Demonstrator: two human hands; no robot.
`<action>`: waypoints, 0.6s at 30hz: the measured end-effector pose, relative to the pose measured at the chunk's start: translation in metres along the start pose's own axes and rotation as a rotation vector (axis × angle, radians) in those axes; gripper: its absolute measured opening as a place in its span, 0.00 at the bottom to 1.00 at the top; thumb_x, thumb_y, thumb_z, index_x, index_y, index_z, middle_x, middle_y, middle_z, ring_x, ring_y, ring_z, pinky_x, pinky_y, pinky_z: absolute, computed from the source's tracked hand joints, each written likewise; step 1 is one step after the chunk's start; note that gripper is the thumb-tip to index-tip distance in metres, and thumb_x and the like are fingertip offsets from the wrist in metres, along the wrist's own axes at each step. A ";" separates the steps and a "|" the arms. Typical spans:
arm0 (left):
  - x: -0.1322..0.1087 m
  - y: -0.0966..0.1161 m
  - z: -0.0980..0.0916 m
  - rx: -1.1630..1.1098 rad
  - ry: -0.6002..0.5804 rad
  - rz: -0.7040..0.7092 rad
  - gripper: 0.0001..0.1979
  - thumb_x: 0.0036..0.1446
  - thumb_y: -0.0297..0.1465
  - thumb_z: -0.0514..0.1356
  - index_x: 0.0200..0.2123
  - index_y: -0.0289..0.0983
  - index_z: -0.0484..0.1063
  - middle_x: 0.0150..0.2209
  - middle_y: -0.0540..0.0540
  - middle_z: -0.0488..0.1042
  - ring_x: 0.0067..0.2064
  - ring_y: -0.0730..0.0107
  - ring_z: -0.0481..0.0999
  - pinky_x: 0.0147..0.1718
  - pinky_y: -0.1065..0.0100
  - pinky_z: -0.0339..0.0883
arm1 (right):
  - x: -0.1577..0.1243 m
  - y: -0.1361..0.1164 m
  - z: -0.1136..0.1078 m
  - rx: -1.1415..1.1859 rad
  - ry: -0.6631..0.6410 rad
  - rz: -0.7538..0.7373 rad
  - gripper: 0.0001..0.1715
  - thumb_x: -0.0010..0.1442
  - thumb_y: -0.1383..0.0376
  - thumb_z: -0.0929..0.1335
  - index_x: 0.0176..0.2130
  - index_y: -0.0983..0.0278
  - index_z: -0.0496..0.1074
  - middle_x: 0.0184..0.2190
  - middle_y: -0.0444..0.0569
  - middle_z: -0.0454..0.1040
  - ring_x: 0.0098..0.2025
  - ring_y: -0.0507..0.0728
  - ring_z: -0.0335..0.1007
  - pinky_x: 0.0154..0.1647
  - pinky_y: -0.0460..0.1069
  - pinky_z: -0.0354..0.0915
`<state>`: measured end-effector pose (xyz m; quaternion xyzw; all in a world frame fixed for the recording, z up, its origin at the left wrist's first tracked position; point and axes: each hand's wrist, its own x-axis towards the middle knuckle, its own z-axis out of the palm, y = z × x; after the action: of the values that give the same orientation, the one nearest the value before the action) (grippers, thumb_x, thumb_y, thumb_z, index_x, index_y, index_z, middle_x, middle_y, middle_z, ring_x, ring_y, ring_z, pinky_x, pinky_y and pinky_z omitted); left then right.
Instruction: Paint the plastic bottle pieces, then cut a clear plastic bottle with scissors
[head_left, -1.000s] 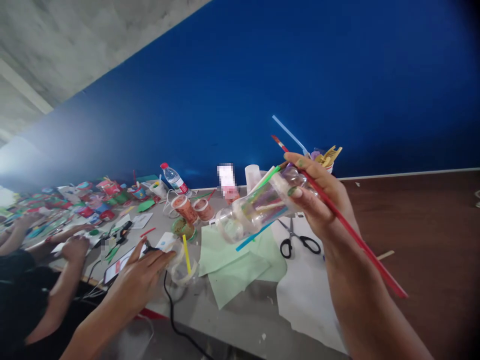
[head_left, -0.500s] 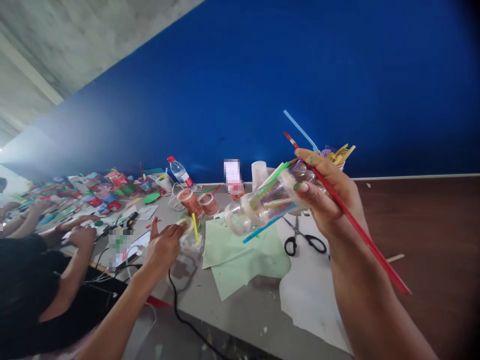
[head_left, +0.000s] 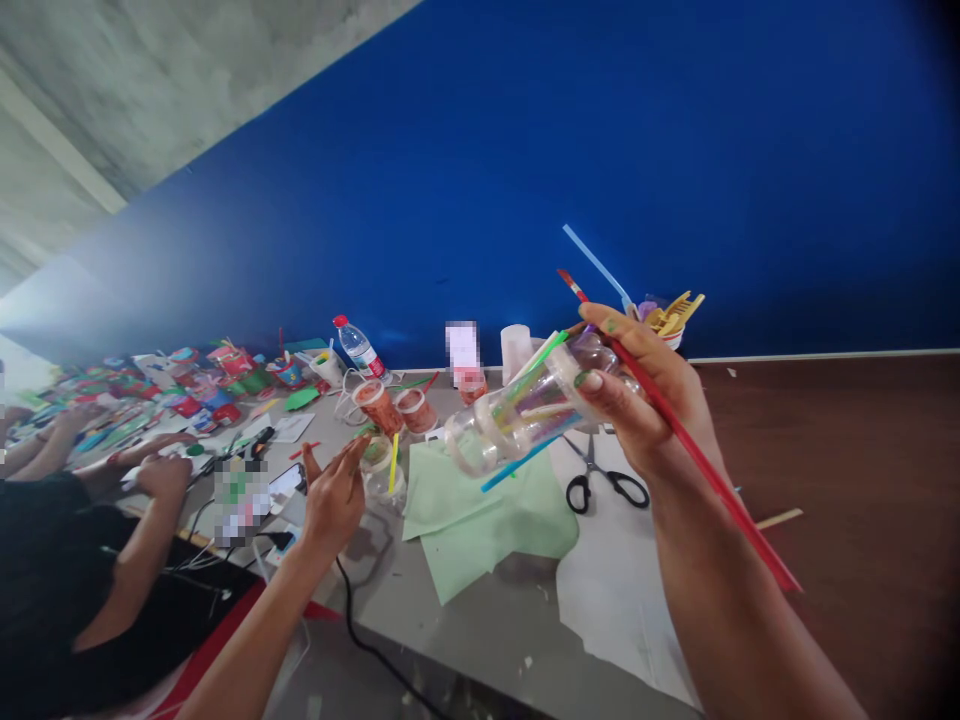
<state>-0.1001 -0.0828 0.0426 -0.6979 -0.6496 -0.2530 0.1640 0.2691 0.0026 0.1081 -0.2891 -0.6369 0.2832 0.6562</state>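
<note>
My right hand (head_left: 637,405) is raised over the table and closed around a clear plastic bottle (head_left: 502,420), which lies tilted with its base toward the left. Coloured straws run along and inside the bottle. The same hand also pinches a long red paintbrush (head_left: 690,445), bristles pointing up and left. Lower down, my left hand (head_left: 336,492) hovers just above the grey table (head_left: 487,630), fingers stretched out and thumb apart. Its fingertips reach a small clear cup (head_left: 382,478) with a yellow straw (head_left: 392,463) in it.
Light green paper sheets (head_left: 480,515) and white paper (head_left: 615,590) lie under the bottle, with black-handled scissors (head_left: 600,482) between them. A black cable (head_left: 364,625) trails to the front edge. Orange cups (head_left: 379,405), a water bottle (head_left: 360,350) and craft clutter fill the left. Another person's arms (head_left: 142,500) rest there.
My left hand left the spot beside the phone, moved right and up to the cup with the yellow straw. My right hand kept the bottle and brush almost still.
</note>
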 end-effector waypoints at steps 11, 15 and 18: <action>0.024 0.117 -0.010 -0.572 0.051 0.183 0.29 0.59 0.34 0.58 0.62 0.43 0.56 0.62 0.37 0.61 0.64 0.51 0.58 0.61 0.49 0.54 | 0.006 0.003 0.008 -0.024 0.002 0.133 0.37 0.52 0.48 0.71 0.57 0.60 0.67 0.58 0.55 0.68 0.59 0.69 0.63 0.58 0.67 0.60; 0.043 0.149 0.019 -0.502 0.109 0.217 0.43 0.51 0.39 0.66 0.65 0.43 0.47 0.64 0.35 0.56 0.66 0.45 0.52 0.62 0.41 0.46 | 0.009 0.004 0.014 -0.115 0.012 0.232 0.42 0.52 0.45 0.69 0.58 0.64 0.65 0.60 0.60 0.65 0.61 0.70 0.60 0.59 0.66 0.59; 0.053 0.158 0.040 -0.574 0.100 0.103 0.43 0.51 0.35 0.66 0.65 0.43 0.48 0.63 0.35 0.58 0.65 0.47 0.56 0.60 0.43 0.51 | 0.009 0.006 0.016 -0.146 0.015 0.284 0.47 0.51 0.43 0.69 0.60 0.67 0.62 0.61 0.63 0.62 0.63 0.71 0.58 0.60 0.66 0.57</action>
<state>0.0636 -0.0331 0.0556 -0.7345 -0.5063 -0.4518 0.0041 0.2537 0.0135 0.1104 -0.4253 -0.6034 0.3240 0.5916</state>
